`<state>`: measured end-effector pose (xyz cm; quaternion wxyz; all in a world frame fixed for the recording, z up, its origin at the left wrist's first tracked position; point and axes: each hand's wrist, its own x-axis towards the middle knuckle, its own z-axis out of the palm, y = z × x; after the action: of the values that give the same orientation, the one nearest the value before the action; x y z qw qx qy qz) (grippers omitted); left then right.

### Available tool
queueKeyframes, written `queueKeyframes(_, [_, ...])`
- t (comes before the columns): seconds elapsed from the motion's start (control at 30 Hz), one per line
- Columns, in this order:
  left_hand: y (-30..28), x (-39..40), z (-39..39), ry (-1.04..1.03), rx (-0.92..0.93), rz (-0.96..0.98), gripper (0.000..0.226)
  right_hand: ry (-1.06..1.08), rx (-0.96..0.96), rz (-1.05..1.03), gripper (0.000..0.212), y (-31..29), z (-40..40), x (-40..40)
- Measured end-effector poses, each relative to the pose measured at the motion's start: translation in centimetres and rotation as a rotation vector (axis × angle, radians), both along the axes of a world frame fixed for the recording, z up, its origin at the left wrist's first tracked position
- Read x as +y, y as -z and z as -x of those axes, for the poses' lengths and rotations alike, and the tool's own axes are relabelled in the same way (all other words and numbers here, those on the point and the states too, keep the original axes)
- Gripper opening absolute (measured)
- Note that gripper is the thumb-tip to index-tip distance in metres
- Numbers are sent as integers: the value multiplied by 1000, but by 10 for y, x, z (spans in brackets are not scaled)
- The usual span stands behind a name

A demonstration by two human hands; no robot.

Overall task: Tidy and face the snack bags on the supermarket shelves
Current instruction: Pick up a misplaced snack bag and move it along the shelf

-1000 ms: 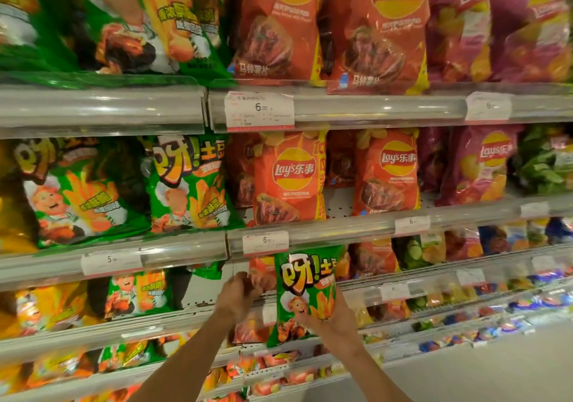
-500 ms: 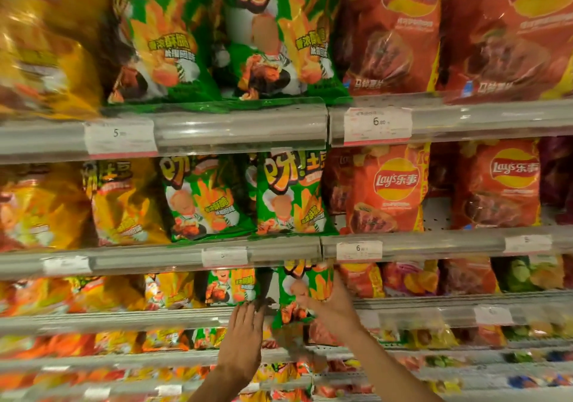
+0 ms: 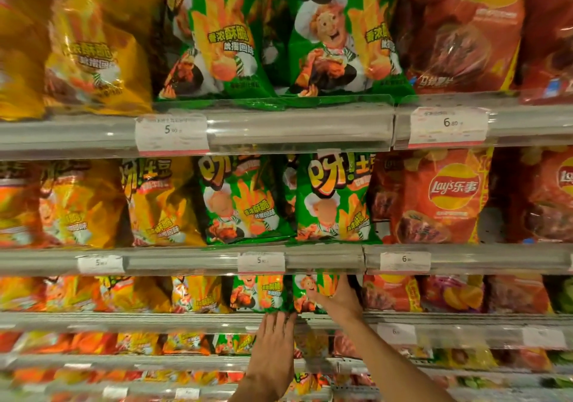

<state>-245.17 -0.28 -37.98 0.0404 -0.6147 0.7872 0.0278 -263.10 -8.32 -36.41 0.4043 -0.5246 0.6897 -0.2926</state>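
right hand (image 3: 336, 300) lies flat against the front of a green snack bag (image 3: 313, 293) in the lower middle of the frame, fingers spread and fairly straight over the print, pressing rather than pinching; whether the thumb hooks the bag's right edge cannot be told. left hand (image 3: 276, 327) sits just below, fingers straight and together, tips touching the shelf rail (image 3: 186, 321) right under the bag's bottom seam, holding nothing. bag stands on the 3rd shelf down, top half hidden behind the price rail (image 3: 310, 262) above, with a matching green neighbour bag (image 3: 257, 294) touching its left side and red lay's bags (image 3: 393, 293) on its right. judgement on handling: air-puffed foil film, very light, soft, gives under the palm; contents brittle, so squeezing the belly risks crushed sticks. film looks glossy and slick, so a flat palm could slide; better hold is likely the crimped top or bottom seam, or both side edges, then nudge upright. materials: bags are pillow-shaped, shiny, crinkled, with glare streaks; green packs carry a cartoon chef and orange sticks, yellow-orange packs (image 3: 93, 203) fill the left of the frame. rails are clear curved plastic over grey metal, with white paper price tags (image 3: 172, 133) slotted in. perforated metal back panel shows between the red bags at right. edges of the frame are blurred, lower shelves unreadable.
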Motion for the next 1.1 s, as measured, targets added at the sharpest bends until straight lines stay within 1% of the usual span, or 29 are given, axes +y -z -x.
queueKeyframes(0.1, [-1, 5, 1, 20, 4, 44, 88, -14, 90, -37, 112, -2, 1, 1])
queueKeyframes(0.2, [-3, 5, 2, 15, 8, 97, 82, 2, 173, -73, 114, -2, 5, 3])
queueKeyframes(0.27, [-5, 5, 4, 8, 17, 98, 77, -6, 248, -84, 111, -2, 7, 5])
queueKeyframes(0.4, [-6, 5, 9, -17, 37, 96, 69, -49, 286, -86, 108, -2, 11, 13])
queueKeyframes(0.47, [-8, 4, 12, -39, 40, 94, 66, -54, 309, -60, 99, -3, 16, 18])
queueKeyframes(0.53, [-7, 3, 18, -75, 20, 73, 64, -54, 278, -12, 86, -3, 23, 26])
queueKeyframes(0.67, [-3, 1, 34, -212, 38, 76, 58, -48, 134, 78, 81, -1, 46, 46])
queueKeyframes(0.73, [-4, 2, 47, -289, 101, 118, 58, -61, 56, 123, 68, -3, 65, 57])
queueKeyframes(0.8, [4, 3, 63, -316, 167, 198, 61, -77, 6, 160, 49, -3, 93, 68])
queueKeyframes(0.87, [12, 6, 89, -332, 252, 265, 61, -67, -41, 166, 36, -3, 127, 78])
queueKeyframes(0.93, [17, 10, 128, -281, 308, 327, 57, -22, -111, 150, 20, -4, 169, 88])
queueKeyframes(0.97, [18, 14, 152, -239, 356, 362, 50, -5, -127, 144, 13, -6, 192, 93])
queueKeyframes(1.03, [17, 21, 203, -189, 488, 388, 34, 16, -58, 149, 16, -8, 240, 100])
queueKeyframes(1.07, [16, 22, 228, -186, 555, 362, 32, 30, -28, 161, 14, -8, 263, 101])
queueKeyframes(1.1, [17, 22, 251, -197, 613, 323, 35, 61, -8, 180, 12, -8, 286, 102])
